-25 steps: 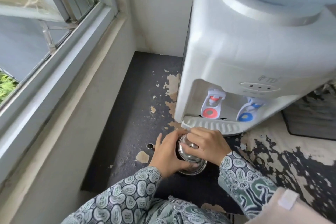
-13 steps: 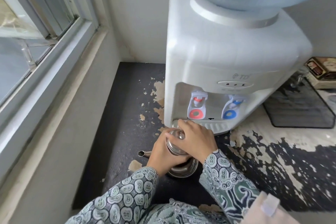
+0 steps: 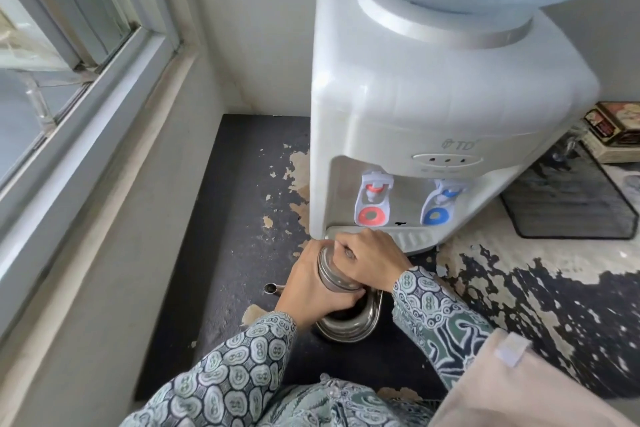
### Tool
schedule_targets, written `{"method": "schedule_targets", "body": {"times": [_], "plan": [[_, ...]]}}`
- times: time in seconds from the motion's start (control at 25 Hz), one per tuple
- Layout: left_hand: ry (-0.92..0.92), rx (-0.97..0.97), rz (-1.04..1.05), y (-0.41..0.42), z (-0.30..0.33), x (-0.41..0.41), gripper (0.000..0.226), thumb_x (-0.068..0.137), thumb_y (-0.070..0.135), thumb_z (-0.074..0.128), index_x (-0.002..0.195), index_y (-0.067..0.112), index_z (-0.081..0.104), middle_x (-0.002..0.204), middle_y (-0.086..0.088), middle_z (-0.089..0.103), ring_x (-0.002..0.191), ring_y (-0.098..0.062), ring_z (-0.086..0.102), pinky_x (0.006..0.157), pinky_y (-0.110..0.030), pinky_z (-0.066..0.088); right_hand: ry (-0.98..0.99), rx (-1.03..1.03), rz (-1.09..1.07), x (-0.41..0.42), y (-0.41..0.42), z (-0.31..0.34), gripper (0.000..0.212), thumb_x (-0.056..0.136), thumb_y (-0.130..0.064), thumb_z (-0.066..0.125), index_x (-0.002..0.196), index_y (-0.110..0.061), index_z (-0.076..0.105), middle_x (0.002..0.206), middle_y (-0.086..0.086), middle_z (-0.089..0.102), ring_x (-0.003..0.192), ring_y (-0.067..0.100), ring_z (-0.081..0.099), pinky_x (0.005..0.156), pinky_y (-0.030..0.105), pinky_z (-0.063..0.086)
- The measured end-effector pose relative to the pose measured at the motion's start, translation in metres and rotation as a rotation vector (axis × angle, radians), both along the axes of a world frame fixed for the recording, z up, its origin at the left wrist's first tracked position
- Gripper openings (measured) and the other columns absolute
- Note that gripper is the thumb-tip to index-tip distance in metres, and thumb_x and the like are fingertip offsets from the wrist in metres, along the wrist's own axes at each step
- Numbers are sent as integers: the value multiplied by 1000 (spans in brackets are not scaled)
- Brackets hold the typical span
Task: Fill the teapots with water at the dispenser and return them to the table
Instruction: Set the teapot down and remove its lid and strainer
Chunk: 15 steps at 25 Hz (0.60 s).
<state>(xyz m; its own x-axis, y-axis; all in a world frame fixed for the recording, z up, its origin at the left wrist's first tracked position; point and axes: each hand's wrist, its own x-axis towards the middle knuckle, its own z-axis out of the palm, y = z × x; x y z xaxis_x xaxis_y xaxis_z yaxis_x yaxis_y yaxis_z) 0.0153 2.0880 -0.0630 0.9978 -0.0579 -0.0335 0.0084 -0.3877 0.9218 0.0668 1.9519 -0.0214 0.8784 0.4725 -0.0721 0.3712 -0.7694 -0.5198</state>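
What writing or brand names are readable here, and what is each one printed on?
"TD": a grey logo on the front of the water dispenser, above its three small lights.
Small print below those lights: too blurred to read.
Printed box at the right edge: has lettering, too blurred to read.

"TD" logo, on white water dispenser [image 3: 450,107] front

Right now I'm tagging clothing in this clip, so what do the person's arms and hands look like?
Both hands, left and right, are bare: no gloves, rings or watch visible. Both arms wear long sleeves reaching the wrists, in a grey-green and navy batik print of rounded medallions. A pale beige cloth overlaps the right sleeve.
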Motion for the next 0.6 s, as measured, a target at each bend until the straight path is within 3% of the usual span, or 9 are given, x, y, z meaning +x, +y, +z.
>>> {"method": "schedule_targets", "body": {"times": [0.12, 0.24, 0.36, 0.48, 0.56, 0.6], "plan": [[-37, -19, -89, 1, -2, 1, 68, 50, 36, 84, 107, 38, 48, 104, 13, 59, 99, 0, 57, 86, -15, 45, 206, 258, -153, 5, -15, 1, 33, 94, -11, 36, 84, 5, 63, 80, 27, 63, 74, 33, 56, 70, 39, 39], [-43, -17, -84, -4, -2, 0, 69, 49, 41, 84, 108, 42, 47, 105, 16, 60, 101, 2, 57, 89, -20, 47, 188, 257, -116, 7, -17, 5, 44, 94, -23, 34, 69, 4, 56, 65, 28, 58, 63, 38, 55, 61, 45, 39], [-41, -46, -137, 0, -2, -2, 75, 49, 48, 85, 113, 41, 45, 111, 20, 58, 110, -6, 54, 98, -35, 45, 132, 260, -123, 3, -19, 5, 57, 91, -44, 28, 59, -3, 50, 54, 18, 55, 51, 26, 51, 60, 46, 42], [-65, 7, -185, 2, -4, -6, 77, 49, 54, 82, 114, 47, 41, 114, 35, 50, 125, 4, 37, 114, -50, 20, 146, 355, -259, -9, -36, -1, 65, 84, -62, 23, 55, -9, 50, 49, 9, 53, 47, 14, 48, 60, 38, 42], [-75, 57, -189, 1, -6, -8, 74, 49, 59, 78, 111, 55, 38, 119, 34, 48, 132, 12, 23, 118, -46, -5, 126, 439, -372, -21, -50, -6, 59, 82, -62, 22, 58, -22, 58, 53, 3, 61, 47, 7, 52, 57, 21, 42], [-93, 85, -185, 1, -8, -9, 71, 48, 62, 76, 109, 55, 40, 121, 31, 47, 133, 12, 19, 117, -42, -10, 108, 460, -431, -27, -56, -11, 55, 82, -62, 22, 59, -28, 59, 56, -4, 63, 48, 3, 53, 56, 14, 40]]}}
